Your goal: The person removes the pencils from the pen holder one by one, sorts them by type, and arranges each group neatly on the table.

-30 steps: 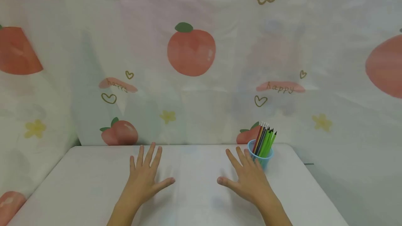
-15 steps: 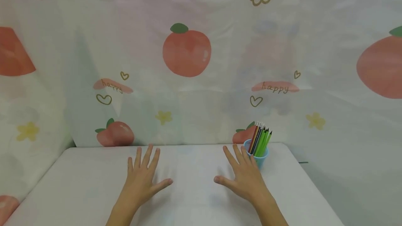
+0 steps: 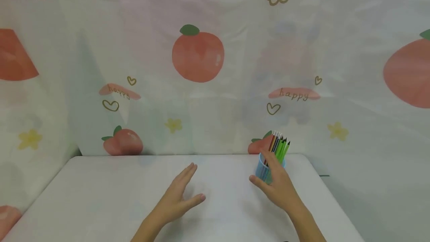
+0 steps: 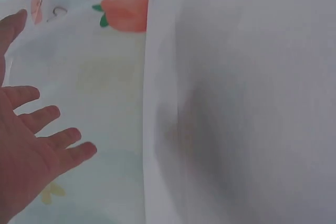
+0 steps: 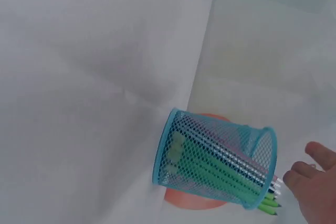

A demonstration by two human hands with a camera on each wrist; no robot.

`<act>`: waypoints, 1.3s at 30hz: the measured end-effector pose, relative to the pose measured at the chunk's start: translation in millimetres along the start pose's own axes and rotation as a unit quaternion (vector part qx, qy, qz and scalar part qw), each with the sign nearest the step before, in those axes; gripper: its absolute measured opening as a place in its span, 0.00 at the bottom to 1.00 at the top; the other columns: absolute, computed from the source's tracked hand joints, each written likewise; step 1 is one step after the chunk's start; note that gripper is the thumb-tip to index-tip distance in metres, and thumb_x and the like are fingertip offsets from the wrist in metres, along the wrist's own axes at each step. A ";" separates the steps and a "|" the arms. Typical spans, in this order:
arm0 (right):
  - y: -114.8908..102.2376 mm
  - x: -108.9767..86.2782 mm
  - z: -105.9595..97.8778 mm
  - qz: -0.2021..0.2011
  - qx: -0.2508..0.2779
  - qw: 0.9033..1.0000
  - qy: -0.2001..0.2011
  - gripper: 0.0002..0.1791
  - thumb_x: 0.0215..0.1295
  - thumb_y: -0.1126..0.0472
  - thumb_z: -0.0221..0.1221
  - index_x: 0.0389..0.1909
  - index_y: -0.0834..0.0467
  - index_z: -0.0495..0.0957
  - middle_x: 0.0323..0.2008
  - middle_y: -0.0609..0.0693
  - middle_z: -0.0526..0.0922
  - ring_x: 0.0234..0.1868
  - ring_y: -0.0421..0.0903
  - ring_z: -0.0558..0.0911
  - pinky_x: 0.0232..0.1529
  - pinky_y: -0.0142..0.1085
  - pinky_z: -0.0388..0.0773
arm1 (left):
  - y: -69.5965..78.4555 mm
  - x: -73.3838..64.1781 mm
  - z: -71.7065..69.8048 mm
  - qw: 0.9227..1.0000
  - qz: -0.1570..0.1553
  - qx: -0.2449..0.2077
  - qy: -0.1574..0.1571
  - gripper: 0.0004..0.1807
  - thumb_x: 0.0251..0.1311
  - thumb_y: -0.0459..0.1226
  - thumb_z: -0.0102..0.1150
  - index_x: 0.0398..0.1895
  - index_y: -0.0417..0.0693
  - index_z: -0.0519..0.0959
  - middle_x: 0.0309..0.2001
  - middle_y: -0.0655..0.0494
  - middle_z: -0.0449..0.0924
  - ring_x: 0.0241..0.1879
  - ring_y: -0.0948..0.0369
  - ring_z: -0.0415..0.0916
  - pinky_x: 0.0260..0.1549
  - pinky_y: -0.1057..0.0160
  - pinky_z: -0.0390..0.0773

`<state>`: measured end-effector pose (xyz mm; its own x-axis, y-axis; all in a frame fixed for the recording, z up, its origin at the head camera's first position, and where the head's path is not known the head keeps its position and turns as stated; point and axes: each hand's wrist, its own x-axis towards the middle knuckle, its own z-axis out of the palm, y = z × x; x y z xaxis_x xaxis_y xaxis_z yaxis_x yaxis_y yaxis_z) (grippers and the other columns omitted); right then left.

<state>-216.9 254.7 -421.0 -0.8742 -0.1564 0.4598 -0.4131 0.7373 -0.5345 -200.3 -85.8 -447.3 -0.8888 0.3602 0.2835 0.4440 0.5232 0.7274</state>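
A light blue mesh pencil cup stands upright near the back right of the white table. Inside it are several green pencils with black tips and several darker pencils with white ends. My right hand is just in front of the cup, thumb spread from the fingers, and overlaps it in the head view. In the right wrist view, the fingers of that hand are near the pencil tops, holding nothing. My left hand hovers left of centre over the table, fingers extended and thumb apart, palm turned inward.
The white table reaches back to a hanging cloth printed with peaches, flowers and the word "happy". More of this cloth hangs along the left and right sides.
My right hand has moved right, toward the front of the pencil cup. My left hand has shifted right and turned from palm down to palm inward. The cup stays put.
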 end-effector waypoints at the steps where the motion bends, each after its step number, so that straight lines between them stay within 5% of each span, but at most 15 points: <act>1: 2.9 -0.9 -3.7 0.002 0.005 1.000 0.009 0.49 0.61 0.48 0.68 0.78 0.43 0.52 0.74 0.56 0.62 0.69 0.64 0.65 0.59 0.69 0.70 | 2.7 2.4 2.9 1.000 0.003 -0.017 -0.007 0.48 0.60 0.58 0.65 0.79 0.56 0.54 0.79 0.58 0.49 0.78 0.51 0.47 0.72 0.38 0.55; 4: 10.1 -4.3 -12.9 0.020 0.027 0.999 0.030 0.46 0.62 0.50 0.68 0.77 0.46 0.55 0.73 0.59 0.63 0.68 0.65 0.67 0.56 0.71 0.70 | 10.7 9.0 10.0 0.998 0.018 -0.059 -0.022 0.46 0.61 0.55 0.64 0.79 0.57 0.54 0.78 0.59 0.52 0.78 0.55 0.49 0.73 0.41 0.57; 7: 16.3 -7.3 -19.1 0.053 0.054 0.996 0.055 0.43 0.64 0.52 0.67 0.76 0.51 0.57 0.74 0.60 0.61 0.73 0.65 0.61 0.65 0.68 0.64 | 18.4 16.9 15.2 0.994 0.034 -0.095 -0.030 0.44 0.62 0.54 0.64 0.78 0.61 0.55 0.78 0.59 0.54 0.77 0.55 0.51 0.70 0.41 0.62; 10: 22.6 -8.8 -23.5 0.084 0.080 0.990 0.077 0.41 0.66 0.55 0.65 0.76 0.53 0.58 0.74 0.58 0.62 0.75 0.60 0.59 0.74 0.41 0.62 | 24.1 26.0 21.4 0.991 0.044 -0.117 -0.042 0.42 0.64 0.53 0.63 0.78 0.63 0.55 0.77 0.60 0.56 0.76 0.56 0.53 0.69 0.44 0.66; 14: 31.5 -10.1 -27.8 0.110 0.105 0.985 0.088 0.40 0.68 0.55 0.64 0.76 0.53 0.57 0.75 0.56 0.62 0.75 0.55 0.59 0.65 0.12 0.54 | 28.2 37.8 32.9 0.988 0.045 -0.135 -0.063 0.41 0.65 0.52 0.63 0.77 0.62 0.56 0.77 0.60 0.56 0.75 0.55 0.55 0.69 0.46 0.67; 21: 49.8 -12.7 -33.5 0.167 0.164 0.969 0.076 0.40 0.71 0.53 0.60 0.78 0.54 0.52 0.75 0.59 0.61 0.75 0.59 0.60 0.67 0.21 0.62 | 35.4 58.3 57.9 0.978 0.038 -0.186 -0.084 0.38 0.66 0.49 0.62 0.77 0.60 0.58 0.75 0.60 0.60 0.73 0.52 0.61 0.68 0.47 0.69; 28: 58.6 -12.2 -38.2 0.262 0.252 0.930 0.056 0.40 0.74 0.54 0.57 0.79 0.53 0.47 0.76 0.60 0.58 0.76 0.59 0.59 0.72 0.41 0.63 | 43.6 69.9 79.2 0.965 0.016 -0.237 -0.108 0.37 0.67 0.48 0.61 0.77 0.58 0.59 0.75 0.57 0.61 0.73 0.51 0.62 0.67 0.46 0.69; 32: 63.0 -12.1 -36.3 0.271 0.306 0.912 0.045 0.40 0.75 0.57 0.55 0.80 0.54 0.45 0.76 0.62 0.56 0.76 0.57 0.58 0.65 0.26 0.69 | 45.0 76.2 90.4 0.960 0.001 -0.256 -0.109 0.37 0.67 0.47 0.61 0.77 0.57 0.59 0.75 0.55 0.62 0.72 0.49 0.63 0.67 0.47 0.70; 34: 66.3 -11.1 -34.8 0.274 0.325 0.904 0.043 0.39 0.76 0.54 0.53 0.80 0.54 0.44 0.76 0.61 0.56 0.75 0.54 0.59 0.65 0.26 0.69 | 45.4 81.3 96.6 0.960 -0.006 -0.259 -0.108 0.37 0.67 0.47 0.61 0.77 0.57 0.59 0.74 0.54 0.63 0.72 0.48 0.63 0.66 0.48 0.71; 39: 72.3 -2.8 -33.9 0.297 0.378 0.877 0.033 0.39 0.78 0.47 0.47 0.80 0.53 0.40 0.77 0.60 0.54 0.76 0.53 0.59 0.76 0.47 0.57 | 46.7 96.4 111.0 0.958 -0.028 -0.270 -0.097 0.37 0.68 0.47 0.60 0.77 0.53 0.59 0.73 0.50 0.64 0.70 0.44 0.64 0.64 0.48 0.73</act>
<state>-235.7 330.7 -436.9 -0.9861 0.1632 -0.0315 0.0364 0.0270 -0.9990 -252.6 59.1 -455.4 -0.8487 0.5068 0.1510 0.2260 0.0895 0.9700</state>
